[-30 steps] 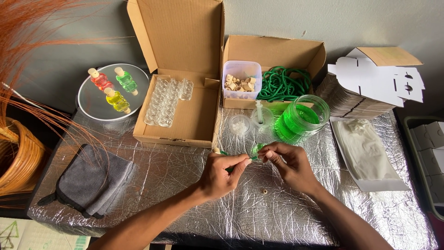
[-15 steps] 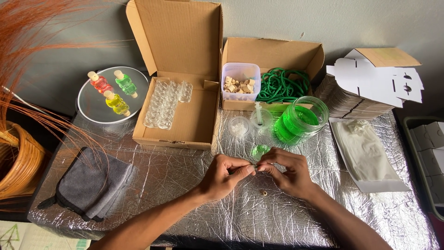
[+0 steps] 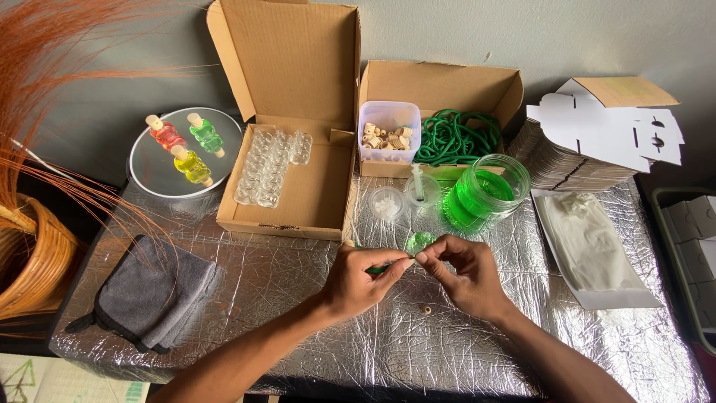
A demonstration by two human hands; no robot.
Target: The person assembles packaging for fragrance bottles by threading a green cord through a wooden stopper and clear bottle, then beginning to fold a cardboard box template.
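My left hand [image 3: 365, 277] and my right hand [image 3: 462, 270] meet fingertip to fingertip over the foil-covered table [image 3: 283, 298]. Between them they pinch a thin green cord [image 3: 380, 267], which shows just under my left thumb. A small bottle of green liquid [image 3: 419, 242] lies right behind the fingertips. One small wooden bead [image 3: 426, 308] rests on the foil below my hands.
Behind the hands: a jar of green liquid [image 3: 485, 195], a syringe in a cup [image 3: 420, 186], a small lidded cup [image 3: 386, 203], a tub of wooden corks [image 3: 388, 136], coiled green cord [image 3: 456, 136], a box of clear bottles [image 3: 270, 166]. Round mirror with three coloured bottles [image 3: 183, 149] left; grey cloth [image 3: 153, 291]; white tray [image 3: 589, 246] right.
Both hands have drawn slightly toward me and lower on the foil, staying pinched together. The small green bottle now lies uncovered behind the fingertips.
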